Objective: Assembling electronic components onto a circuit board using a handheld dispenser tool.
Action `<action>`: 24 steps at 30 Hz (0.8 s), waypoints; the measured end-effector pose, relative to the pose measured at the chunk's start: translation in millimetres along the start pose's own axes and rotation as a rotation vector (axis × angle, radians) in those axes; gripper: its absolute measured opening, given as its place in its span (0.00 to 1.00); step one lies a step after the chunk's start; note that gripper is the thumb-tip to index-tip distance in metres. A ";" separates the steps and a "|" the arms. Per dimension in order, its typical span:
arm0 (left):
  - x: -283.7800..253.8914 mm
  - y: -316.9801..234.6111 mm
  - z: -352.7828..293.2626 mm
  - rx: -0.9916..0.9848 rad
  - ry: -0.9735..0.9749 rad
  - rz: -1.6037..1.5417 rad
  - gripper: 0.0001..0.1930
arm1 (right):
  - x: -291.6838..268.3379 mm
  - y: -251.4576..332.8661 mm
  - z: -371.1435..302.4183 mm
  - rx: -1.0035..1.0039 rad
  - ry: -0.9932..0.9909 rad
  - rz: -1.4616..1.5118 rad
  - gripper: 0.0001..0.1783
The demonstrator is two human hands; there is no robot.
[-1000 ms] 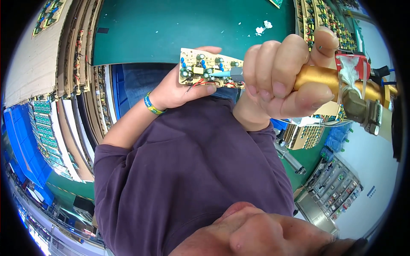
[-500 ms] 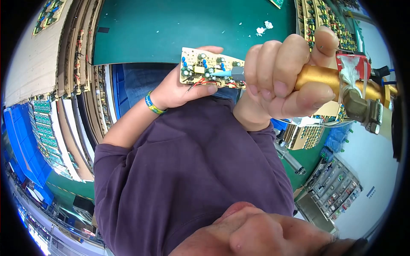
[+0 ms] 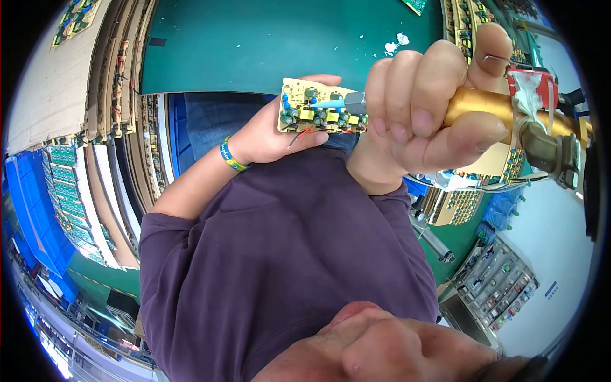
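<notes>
My left hand [image 3: 262, 135] grips a tan circuit board [image 3: 294, 85] in front of my body, thumb along its near edge. Capacitors, yellow parts, blue parts and short red wires [image 3: 304, 134] crowd the board. In my right hand [image 3: 417, 105] is a glue gun [image 3: 474, 107] with a gold barrel, fingers wrapped round it and the index finger lifted near a thin bent metal rod. The pale blue nozzle [image 3: 328, 104] points left over the board; I cannot tell whether its tip touches a part. White residue coats the gun's fitting. My right fingers and the nozzle base hide the board's right end.
A green work table [image 3: 254, 44] lies ahead, with white scraps [image 3: 396, 43] and a green board [image 3: 415, 5] at its far side. Cardboard layers with boards [image 3: 114, 76] are stacked at left. More boards [image 3: 461, 25] stand at far right. A blue bin [image 3: 38, 204] is at left.
The board has shifted slightly right and down and tilted, so its components show more from the side. My right hand has risen slightly, and the nozzle tip now lies nearer the board's far edge.
</notes>
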State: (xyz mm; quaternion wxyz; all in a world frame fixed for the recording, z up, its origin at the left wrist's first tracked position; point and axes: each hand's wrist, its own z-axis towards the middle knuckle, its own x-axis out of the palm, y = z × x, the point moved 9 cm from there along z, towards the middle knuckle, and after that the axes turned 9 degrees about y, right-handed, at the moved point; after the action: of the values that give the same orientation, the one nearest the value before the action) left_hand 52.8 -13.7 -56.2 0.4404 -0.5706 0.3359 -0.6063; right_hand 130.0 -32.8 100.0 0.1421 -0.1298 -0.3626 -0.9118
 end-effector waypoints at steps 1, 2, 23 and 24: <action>1.0 0.3 -0.1 -0.013 0.011 0.019 0.33 | 0.1 -1.3 0.0 0.007 -0.008 -0.009 0.35; 1.6 -0.5 -0.3 -0.014 0.010 0.019 0.33 | 0.3 -2.4 -0.5 0.008 -0.008 -0.009 0.35; 2.7 2.5 0.2 -0.016 0.002 0.015 0.32 | -1.4 0.4 -7.0 0.018 -0.018 -0.043 0.31; 2.7 2.3 0.2 -0.014 0.003 0.020 0.32 | -1.8 0.6 -7.5 0.008 -0.027 -0.029 0.32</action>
State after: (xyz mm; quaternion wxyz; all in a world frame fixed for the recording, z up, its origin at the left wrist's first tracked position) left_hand 53.5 -17.0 -57.3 0.4419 -0.5694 0.3463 -0.6005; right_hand 130.9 -38.1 94.5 0.1242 -0.1364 -0.3700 -0.9105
